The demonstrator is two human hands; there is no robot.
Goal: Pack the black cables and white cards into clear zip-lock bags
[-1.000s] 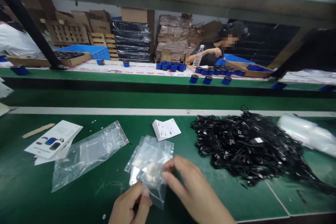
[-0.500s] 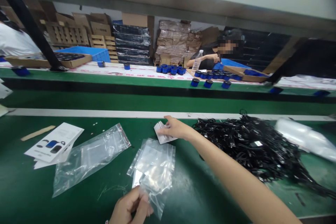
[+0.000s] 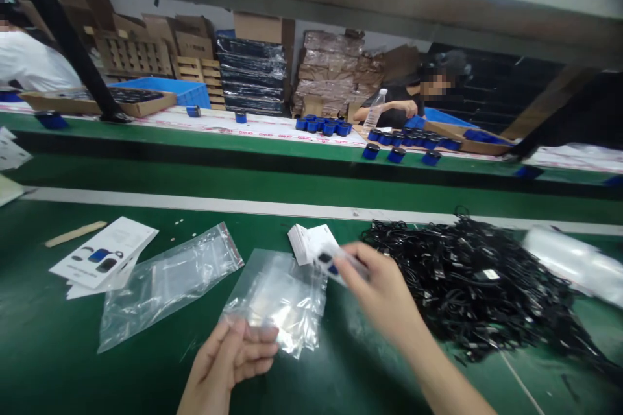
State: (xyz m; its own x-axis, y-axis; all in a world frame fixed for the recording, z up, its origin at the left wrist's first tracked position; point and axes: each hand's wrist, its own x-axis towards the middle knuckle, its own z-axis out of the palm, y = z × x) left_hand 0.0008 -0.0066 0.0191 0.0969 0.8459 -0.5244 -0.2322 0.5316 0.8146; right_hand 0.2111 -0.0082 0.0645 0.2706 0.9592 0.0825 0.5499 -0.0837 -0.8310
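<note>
My left hand (image 3: 233, 353) pinches the near edge of a clear plastic bag (image 3: 253, 279) between thumb and forefinger, its other fingers curled below. That bag lies over or among several small clear bags (image 3: 296, 324) on the green bench. My right hand (image 3: 382, 288) holds a folded leaflet (image 3: 329, 262) printed with dark and blue pictures, tilted and slightly blurred. Just behind the leaflet sits a stack of white leaflets (image 3: 318, 237). Left of my hands lies a larger clear bag (image 3: 165, 288) with a red-edged top.
Black cables (image 3: 467, 285) lie heaped at right, beside a roll of clear plastic (image 3: 574, 262). Printed leaflets (image 3: 100, 259) and a wooden stick (image 3: 75, 233) lie at left. Across the bench, a co-worker (image 3: 403, 100) sits behind blue round items (image 3: 324, 126) and a bottle (image 3: 374, 110).
My right hand has come back from the stack towards me with a leaflet. My left hand has moved slightly up and left, and the held bag's edge is now raised.
</note>
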